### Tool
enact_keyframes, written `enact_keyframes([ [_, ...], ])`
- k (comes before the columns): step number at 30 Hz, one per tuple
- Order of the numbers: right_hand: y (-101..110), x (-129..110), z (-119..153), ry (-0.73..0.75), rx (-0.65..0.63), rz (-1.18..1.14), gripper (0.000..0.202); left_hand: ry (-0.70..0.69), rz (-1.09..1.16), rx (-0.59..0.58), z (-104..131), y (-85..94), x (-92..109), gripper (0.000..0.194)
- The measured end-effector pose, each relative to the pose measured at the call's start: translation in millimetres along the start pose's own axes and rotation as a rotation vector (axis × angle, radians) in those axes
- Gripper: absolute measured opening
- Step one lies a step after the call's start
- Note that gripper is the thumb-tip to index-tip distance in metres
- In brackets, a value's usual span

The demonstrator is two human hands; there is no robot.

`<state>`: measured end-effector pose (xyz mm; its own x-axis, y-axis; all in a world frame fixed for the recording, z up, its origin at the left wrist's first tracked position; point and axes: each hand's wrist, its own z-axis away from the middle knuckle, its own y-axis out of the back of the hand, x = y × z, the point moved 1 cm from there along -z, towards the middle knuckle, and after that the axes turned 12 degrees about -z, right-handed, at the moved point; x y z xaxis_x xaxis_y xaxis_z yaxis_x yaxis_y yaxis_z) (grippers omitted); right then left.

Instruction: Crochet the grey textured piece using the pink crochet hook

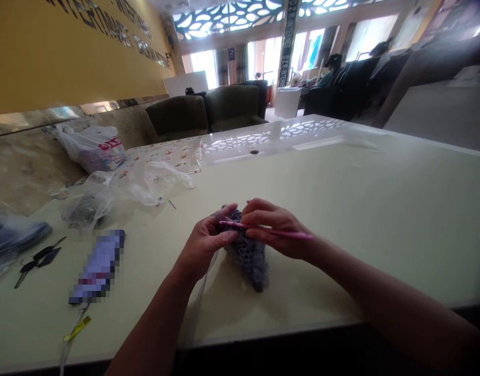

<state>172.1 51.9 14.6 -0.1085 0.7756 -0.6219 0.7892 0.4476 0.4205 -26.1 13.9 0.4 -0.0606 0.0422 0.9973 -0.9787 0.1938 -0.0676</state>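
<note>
Centre-frame, my right fingers (261,215) are gripping a pink hook (287,234), left fingers (225,238) pinching grey crochet (247,257); any tugging is risking unravelling

A grey-blue, openwork piece of yarn fabric (248,261) is held near the middle of the pale table's (381,209) near edge, tapering to a blurred, blunt tip towards that edge. A slim pink crochet hook (291,234) crosses its upper part, almost level. A thin, pale strand (205,282) trails towards the near edge.
</note>
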Motion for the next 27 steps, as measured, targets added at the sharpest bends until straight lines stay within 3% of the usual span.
enact_keyframes([
  [4,-11,5,0,0.135,-0.012,0.201,0.012,0.018,0.050,-0.018,1,-5.4,-4,0.062],
  [7,-13,5,3,0.103,0.002,0.173,0.011,0.023,0.070,-0.027,2,-6.2,-4,0.068],
  [10,-14,1,6,-0.019,0.040,0.068,0.011,0.022,0.006,-0.048,2,-3.2,-2,0.073],
  [13,-14,-5,7,-0.188,0.146,-0.130,0.012,-0.044,-0.355,-0.041,0,3.2,2,0.055],
  [16,-13,-10,6,-0.251,0.291,-0.242,0.013,-0.194,-0.786,0.087,-3,9.2,7,0.039],
  [18,-11,-12,4,-0.252,0.357,-0.262,0.014,-0.230,-0.863,0.142,-4,11.6,9,0.041],
  [21,-11,-11,4,-0.259,0.411,-0.270,0.016,-0.190,-0.787,0.223,-4,14.5,8,0.046],
  [24,-15,-10,6,-0.237,0.454,-0.249,0.014,-0.154,-0.539,0.303,-3,14.5,5,0.051],
  [27,-23,-7,9,-0.205,0.444,-0.242,0.010,-0.148,-0.122,0.157,0,6.3,1,0.077],
])
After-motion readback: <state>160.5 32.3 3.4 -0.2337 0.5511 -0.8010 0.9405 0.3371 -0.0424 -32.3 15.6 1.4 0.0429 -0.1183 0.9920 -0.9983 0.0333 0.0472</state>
